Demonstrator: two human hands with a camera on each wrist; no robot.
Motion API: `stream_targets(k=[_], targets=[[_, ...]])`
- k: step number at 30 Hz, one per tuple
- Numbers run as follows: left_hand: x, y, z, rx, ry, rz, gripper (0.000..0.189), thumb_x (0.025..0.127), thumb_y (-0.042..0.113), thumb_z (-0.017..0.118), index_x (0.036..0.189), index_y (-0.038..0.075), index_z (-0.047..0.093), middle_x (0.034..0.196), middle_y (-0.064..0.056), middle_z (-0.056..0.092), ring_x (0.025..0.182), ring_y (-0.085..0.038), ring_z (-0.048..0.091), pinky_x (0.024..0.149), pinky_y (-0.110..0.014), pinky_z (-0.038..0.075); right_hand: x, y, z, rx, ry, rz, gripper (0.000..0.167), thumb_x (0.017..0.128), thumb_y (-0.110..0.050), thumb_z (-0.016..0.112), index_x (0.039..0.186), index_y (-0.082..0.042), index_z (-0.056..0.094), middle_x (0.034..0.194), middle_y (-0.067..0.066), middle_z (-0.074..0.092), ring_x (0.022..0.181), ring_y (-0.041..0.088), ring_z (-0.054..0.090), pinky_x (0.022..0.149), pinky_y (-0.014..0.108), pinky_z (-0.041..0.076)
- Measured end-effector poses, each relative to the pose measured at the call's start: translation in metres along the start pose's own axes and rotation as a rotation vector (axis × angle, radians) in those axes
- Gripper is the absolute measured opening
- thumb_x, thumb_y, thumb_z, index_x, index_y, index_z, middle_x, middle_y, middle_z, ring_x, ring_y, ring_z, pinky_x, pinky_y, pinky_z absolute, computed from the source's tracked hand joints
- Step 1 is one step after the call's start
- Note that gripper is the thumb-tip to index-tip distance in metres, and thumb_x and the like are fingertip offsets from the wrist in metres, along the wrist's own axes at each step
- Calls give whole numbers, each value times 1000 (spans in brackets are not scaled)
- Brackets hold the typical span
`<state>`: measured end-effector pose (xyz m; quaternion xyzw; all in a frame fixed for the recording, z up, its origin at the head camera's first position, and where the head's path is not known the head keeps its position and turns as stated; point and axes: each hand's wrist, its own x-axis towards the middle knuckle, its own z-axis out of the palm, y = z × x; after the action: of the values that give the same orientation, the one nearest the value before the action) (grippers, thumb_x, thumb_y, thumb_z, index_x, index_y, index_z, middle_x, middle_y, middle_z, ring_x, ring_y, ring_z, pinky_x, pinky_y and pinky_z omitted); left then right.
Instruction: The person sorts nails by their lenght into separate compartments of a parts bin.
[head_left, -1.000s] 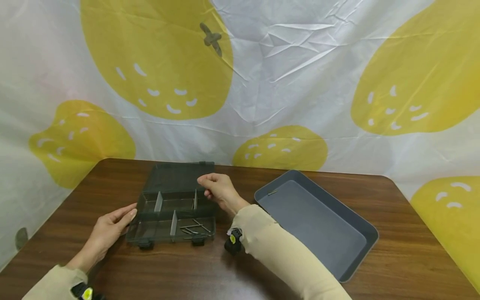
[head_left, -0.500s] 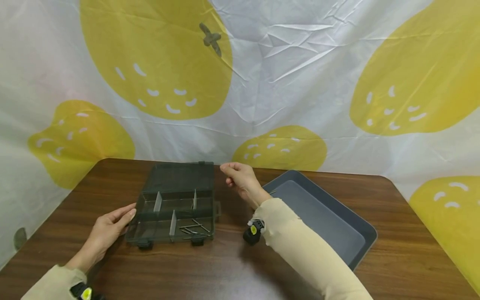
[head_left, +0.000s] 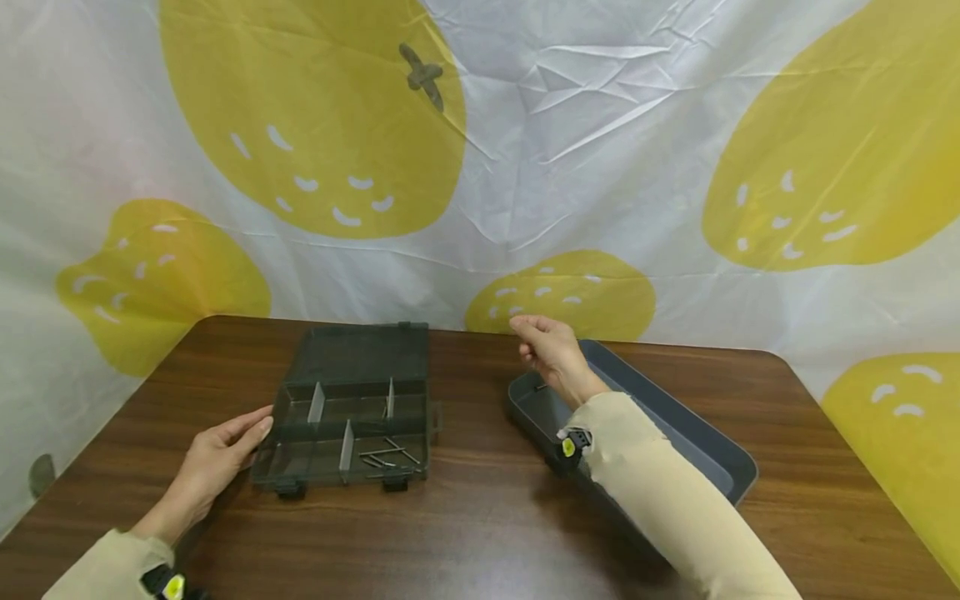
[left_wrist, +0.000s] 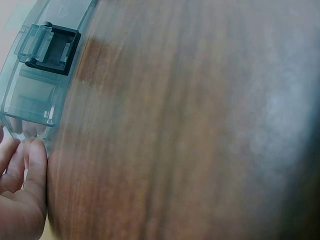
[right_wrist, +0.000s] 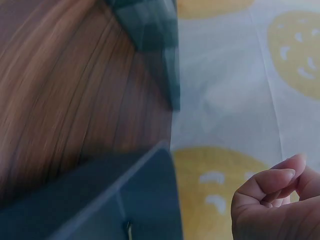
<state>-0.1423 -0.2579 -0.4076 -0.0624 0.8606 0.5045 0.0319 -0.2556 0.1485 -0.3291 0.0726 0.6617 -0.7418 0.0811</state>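
In the head view, a smoky see-through compartment box (head_left: 333,408) lies at the left with its lid (head_left: 360,350) laid back. Several thin, nail-like metal pieces (head_left: 384,458) lie in its front right compartment. My left hand (head_left: 206,467) touches the box's left side with nearly straight fingers, also seen in the left wrist view, close to a latch (left_wrist: 55,50). My right hand (head_left: 555,354) hovers above the far left corner of a grey tray (head_left: 705,433). In the right wrist view, its thumb and index fingertips (right_wrist: 292,167) meet, with nothing visible between them.
One small metal piece (right_wrist: 129,229) lies in the tray's far left corner. Brown wooden tabletop (head_left: 465,492) separates box and tray. Behind the table's back edge hangs a white cloth (head_left: 525,192) printed with yellow fruit.
My right hand has moved right, from over the box's right side to above the tray, with its fingertips still together. The left hand and the box have stayed in place.
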Motion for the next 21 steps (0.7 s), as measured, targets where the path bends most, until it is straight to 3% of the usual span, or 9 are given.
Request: stream_targets(k=[9, 17, 21], targets=[[0, -1, 0, 1, 7, 5, 65, 95, 48, 48, 142, 5, 41, 142, -20, 40, 85, 22, 45, 74, -16, 52, 0, 4, -45, -111, 32, 6, 33, 96, -15, 54, 123, 4, 52, 79, -4, 53, 52, 1, 48, 47, 13, 40], [1, -2, 0, 3, 16, 3, 65, 95, 49, 49, 142, 5, 42, 141, -20, 42, 84, 21, 46, 73, -15, 51, 1, 17, -72, -255, 35, 35, 24, 95, -14, 58, 110, 3, 58, 89, -2, 55, 51, 0, 49, 48, 14, 42], [1, -1, 1, -3, 20, 7, 65, 95, 49, 49, 141, 4, 42, 141, -20, 42, 85, 21, 46, 73, -15, 51, 2, 23, -80, -318, 6, 60, 25, 95, -15, 58, 112, 4, 58, 89, -3, 57, 54, 0, 49, 50, 15, 43]])
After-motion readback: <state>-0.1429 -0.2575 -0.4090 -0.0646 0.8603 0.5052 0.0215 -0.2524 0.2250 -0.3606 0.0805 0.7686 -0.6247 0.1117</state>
